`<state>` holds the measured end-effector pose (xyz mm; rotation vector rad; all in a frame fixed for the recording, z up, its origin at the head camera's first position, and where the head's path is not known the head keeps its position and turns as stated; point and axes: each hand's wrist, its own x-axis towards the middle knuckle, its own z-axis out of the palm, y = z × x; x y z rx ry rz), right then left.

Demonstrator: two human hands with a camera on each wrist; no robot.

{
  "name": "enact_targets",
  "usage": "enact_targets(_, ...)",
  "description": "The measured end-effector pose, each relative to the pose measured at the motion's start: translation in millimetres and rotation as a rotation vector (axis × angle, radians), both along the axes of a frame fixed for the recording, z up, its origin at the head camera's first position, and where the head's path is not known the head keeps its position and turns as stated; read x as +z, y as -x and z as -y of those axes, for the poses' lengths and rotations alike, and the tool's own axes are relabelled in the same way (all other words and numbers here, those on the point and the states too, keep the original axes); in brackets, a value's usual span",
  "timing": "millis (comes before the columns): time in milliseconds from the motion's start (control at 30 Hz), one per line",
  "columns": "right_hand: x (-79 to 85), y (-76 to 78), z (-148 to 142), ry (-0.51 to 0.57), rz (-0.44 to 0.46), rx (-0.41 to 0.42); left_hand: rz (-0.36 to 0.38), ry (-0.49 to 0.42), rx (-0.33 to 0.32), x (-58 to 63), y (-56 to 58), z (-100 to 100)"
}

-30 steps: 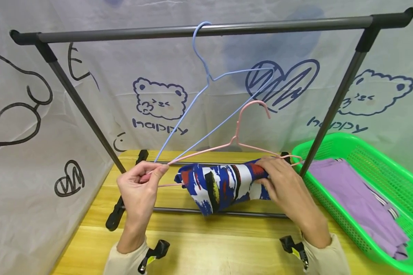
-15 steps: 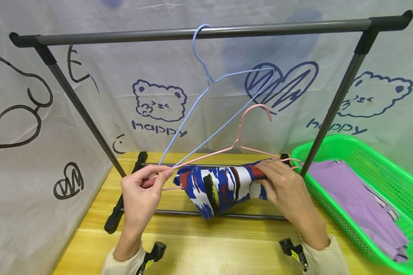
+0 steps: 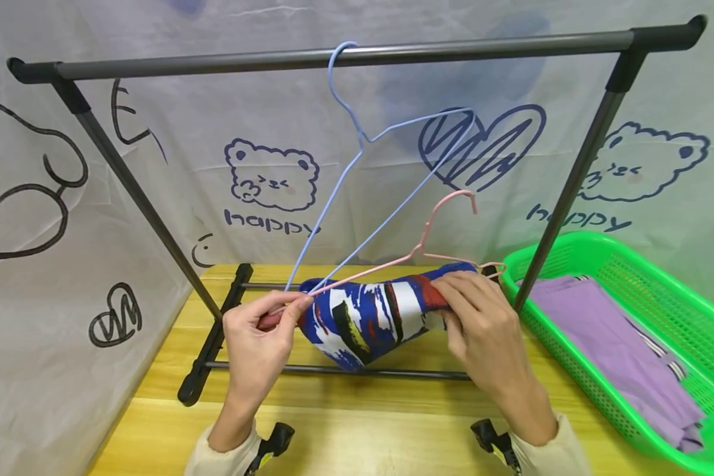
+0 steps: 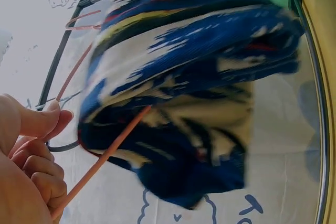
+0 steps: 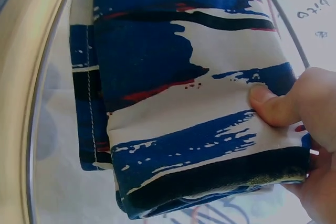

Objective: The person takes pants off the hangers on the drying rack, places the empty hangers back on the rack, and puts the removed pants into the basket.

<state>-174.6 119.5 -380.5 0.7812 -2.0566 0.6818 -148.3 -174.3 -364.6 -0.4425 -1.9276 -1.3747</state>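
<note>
In the head view my left hand (image 3: 258, 340) grips the left end of a pink wire hanger (image 3: 369, 271), thumb and fingers pinching it. The hanger's hook points up and hangs free. A folded garment (image 3: 375, 320) with blue, white, red, black and yellow streaks lies over the hanger's lower bar. My right hand (image 3: 482, 324) pinches this cloth at its right side; in the right wrist view the thumb (image 5: 273, 106) presses on its face. In the left wrist view the pink bar (image 4: 115, 145) runs from my left hand into the fold. What kind of garment it is cannot be told.
A blue wire hanger (image 3: 333, 192) hangs from the dark rail (image 3: 214, 64) of a standing rack, its lower left end meeting my left hand. At the right, a green basket (image 3: 613, 248) contains a folded lilac garment (image 3: 607, 350). Beneath is a yellow wooden table (image 3: 381, 430).
My left hand and the pink hanger have shifted right and slightly down. My right hand has moved a little left, and the cloth now sits closer to my left hand.
</note>
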Motion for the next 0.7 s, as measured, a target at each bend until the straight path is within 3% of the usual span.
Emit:
enact_targets(167, 10.3, -6.9, 1, 0.063, -0.082, 0.02, 0.006, -0.03, -0.002, -2.2, 3.5, 1)
enact_targets(367, 27.9, -18.4, -11, 0.074, -0.12, 0.033, 0.013, -0.06, 0.016, -2.7, 6.9, 3)
enact_targets(700, 52.1, -38.1, -47, 0.11, -0.085, -0.017, -0.02, -0.112, 0.07, -3.7, 11.4, 7)
